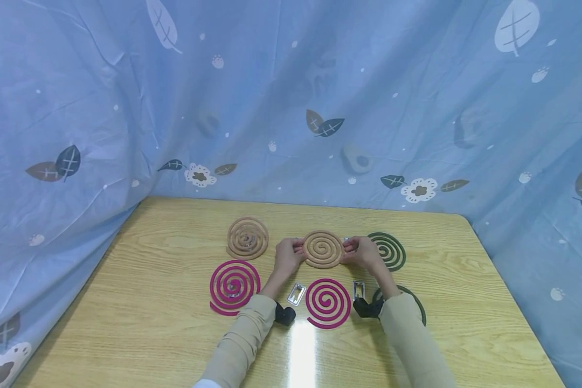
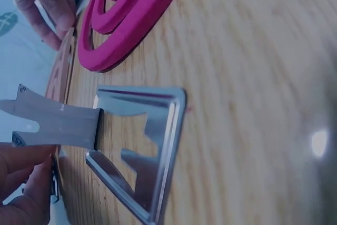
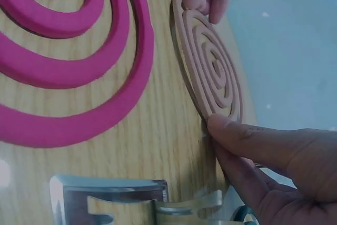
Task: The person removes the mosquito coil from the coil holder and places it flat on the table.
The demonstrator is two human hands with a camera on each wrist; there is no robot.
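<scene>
A tan mosquito coil is held between both hands near the middle of the table. My left hand pinches its left edge, and my right hand grips the right edge between thumb and fingers. In the right wrist view the tan coil stands slightly tilted close over the wood, with the right thumb on its rim. Just nearer to the person lies a magenta coil, flat on the table. Metal coil stands flank it, one on each side, with bent-up tabs.
To the left are another tan coil and a magenta coil, each over a metal stand. Two green coils lie at the right, the far one beside the right hand, the near one partly under the sleeve. A patterned blue cloth hangs behind.
</scene>
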